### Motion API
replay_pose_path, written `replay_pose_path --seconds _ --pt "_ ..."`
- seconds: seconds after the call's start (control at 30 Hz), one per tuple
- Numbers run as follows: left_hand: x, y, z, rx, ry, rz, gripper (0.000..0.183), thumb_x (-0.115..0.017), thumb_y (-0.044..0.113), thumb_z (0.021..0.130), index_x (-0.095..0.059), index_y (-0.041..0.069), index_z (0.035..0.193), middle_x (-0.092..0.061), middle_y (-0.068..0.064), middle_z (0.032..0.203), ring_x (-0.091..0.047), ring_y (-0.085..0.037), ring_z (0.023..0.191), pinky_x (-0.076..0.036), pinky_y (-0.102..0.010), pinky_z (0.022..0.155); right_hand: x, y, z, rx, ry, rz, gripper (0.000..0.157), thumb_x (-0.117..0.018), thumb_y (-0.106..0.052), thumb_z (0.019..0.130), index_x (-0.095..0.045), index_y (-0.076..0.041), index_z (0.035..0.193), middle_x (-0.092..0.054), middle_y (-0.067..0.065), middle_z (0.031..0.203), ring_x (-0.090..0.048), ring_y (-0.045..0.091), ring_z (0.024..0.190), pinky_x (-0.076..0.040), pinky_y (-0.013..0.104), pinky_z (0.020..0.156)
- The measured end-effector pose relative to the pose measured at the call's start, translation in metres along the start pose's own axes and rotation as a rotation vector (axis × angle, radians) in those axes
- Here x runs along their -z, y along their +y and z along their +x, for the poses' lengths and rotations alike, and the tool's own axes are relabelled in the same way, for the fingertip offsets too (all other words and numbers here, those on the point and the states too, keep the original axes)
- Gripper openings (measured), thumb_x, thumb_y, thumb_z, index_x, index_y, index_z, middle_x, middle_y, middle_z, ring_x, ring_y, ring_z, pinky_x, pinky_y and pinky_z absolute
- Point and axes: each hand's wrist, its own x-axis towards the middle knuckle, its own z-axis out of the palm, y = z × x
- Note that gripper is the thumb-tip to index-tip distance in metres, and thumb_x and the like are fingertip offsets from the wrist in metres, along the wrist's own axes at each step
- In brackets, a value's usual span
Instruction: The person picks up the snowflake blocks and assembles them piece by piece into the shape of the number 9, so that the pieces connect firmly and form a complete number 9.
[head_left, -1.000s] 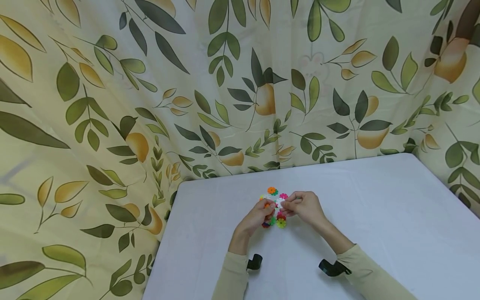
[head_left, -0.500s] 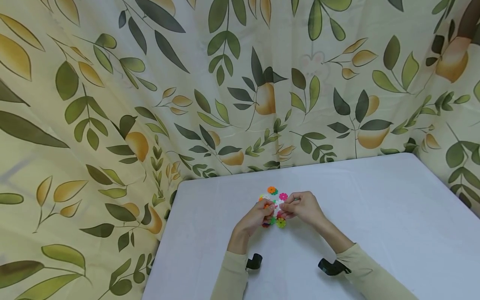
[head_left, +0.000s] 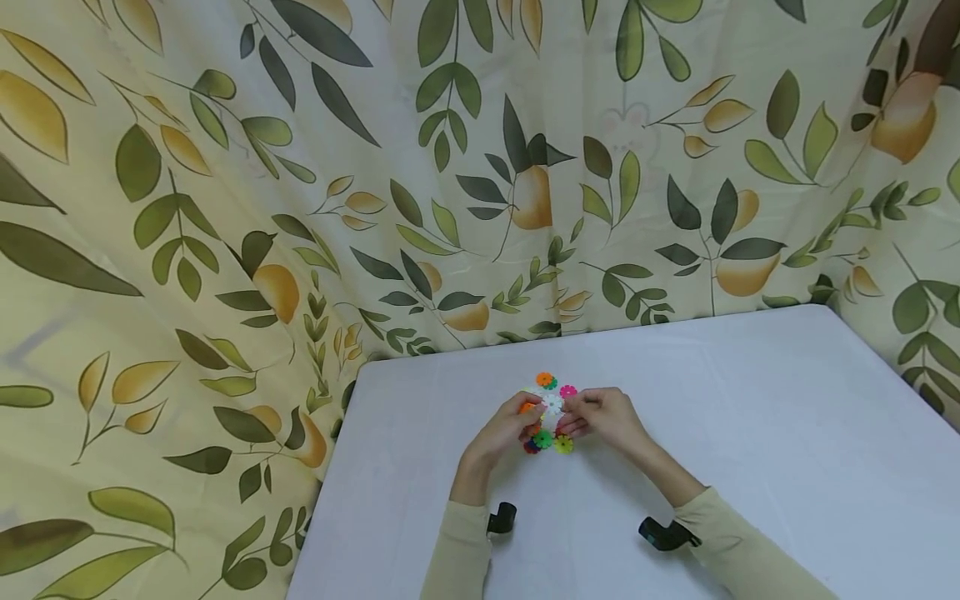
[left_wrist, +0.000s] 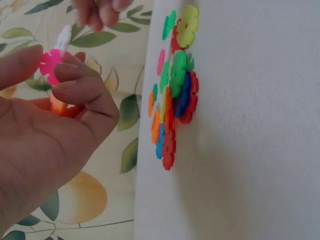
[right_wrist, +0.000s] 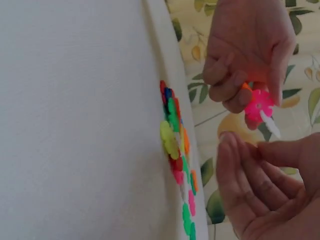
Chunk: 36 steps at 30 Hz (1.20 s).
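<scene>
In my left hand [head_left: 497, 435] I hold a small joined set of flower-shaped plastic discs, pinched between thumb and fingers. A pink disc [left_wrist: 49, 67] shows between the fingertips, with a white disc [left_wrist: 64, 38] standing edge-on from it. Part of an orange disc [left_wrist: 58, 105] peeks out under the curled fingers. My right hand [head_left: 611, 418] is close on the right of the white disc. Its fingers [right_wrist: 240, 175] are loosely bent, apart from the held discs, and nothing shows between them and the thumb. Below both hands lies a pile of loose discs [left_wrist: 177, 72] in several colours.
The loose discs lie on a white table [head_left: 750, 417], among them an orange one [head_left: 543, 379] at the far side and a yellow-green one [head_left: 563, 444] at the near side. A leaf-patterned curtain [head_left: 480, 208] hangs behind and left of the table. Each wrist carries a black camera [head_left: 663, 535].
The left hand has turned and shifted slightly left, so the white disc now faces the head camera. The right hand, earlier at the held discs, now stands slightly apart from them.
</scene>
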Motion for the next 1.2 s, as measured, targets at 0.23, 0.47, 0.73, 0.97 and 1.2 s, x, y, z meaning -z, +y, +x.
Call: replay_pose_path --seconds 0.23,0.47,0.73,0.97,1.2 --pt "0.007 -0.002 -0.001 0.018 0.065 -0.039 0.028 -0.061 0.026 0.106 -0.060 0.006 0.125 -0.060 -0.009 0.092 -0.051 -0.023 0.074 -0.045 -0.031 0.071 -0.006 0.014 -0.001 0.072 -0.029 -0.405 0.008 -0.079 -0.014 0.093 -0.080 -0.009 0.100 -0.074 -0.003 0.086 -0.069 0.016 0.075 -0.056 0.029 0.065" --pt "0.011 -0.003 0.001 0.047 0.110 -0.093 0.027 -0.064 0.026 0.105 -0.062 0.007 0.124 -0.063 -0.020 0.105 -0.057 -0.028 0.086 -0.052 -0.032 0.078 -0.014 0.020 -0.002 0.113 -0.089 -0.594 0.021 -0.089 -0.010 0.081 -0.079 -0.010 0.099 -0.066 -0.002 0.086 -0.057 0.015 0.080 -0.051 0.035 0.071" --pt "0.011 -0.003 0.002 0.030 0.085 -0.096 0.033 -0.056 0.025 0.108 -0.061 0.001 0.131 -0.060 -0.027 0.115 -0.056 -0.038 0.098 -0.052 -0.034 0.083 -0.015 0.018 -0.004 0.126 -0.069 -0.634 0.019 -0.090 -0.006 0.079 -0.075 -0.009 0.091 -0.065 -0.002 0.081 -0.056 0.015 0.075 -0.050 0.032 0.068" --pt "0.011 -0.003 0.002 0.039 0.073 -0.096 0.027 -0.055 0.026 0.109 -0.060 0.004 0.124 -0.068 -0.008 0.106 -0.060 -0.027 0.092 -0.052 -0.034 0.084 -0.006 0.018 -0.002 0.125 -0.070 -0.562 0.010 -0.084 -0.007 0.086 -0.076 -0.012 0.090 -0.064 -0.008 0.076 -0.057 0.013 0.073 -0.050 0.029 0.065" --pt "0.009 -0.004 0.003 0.050 0.018 -0.194 0.018 -0.052 0.021 0.109 -0.056 0.005 0.114 -0.069 -0.018 0.109 -0.059 -0.021 0.081 -0.052 -0.027 0.075 0.000 0.007 -0.001 0.164 0.003 -0.428 0.006 -0.082 -0.014 0.091 -0.078 -0.016 0.096 -0.072 -0.005 0.086 -0.066 0.014 0.079 -0.055 0.028 0.071"
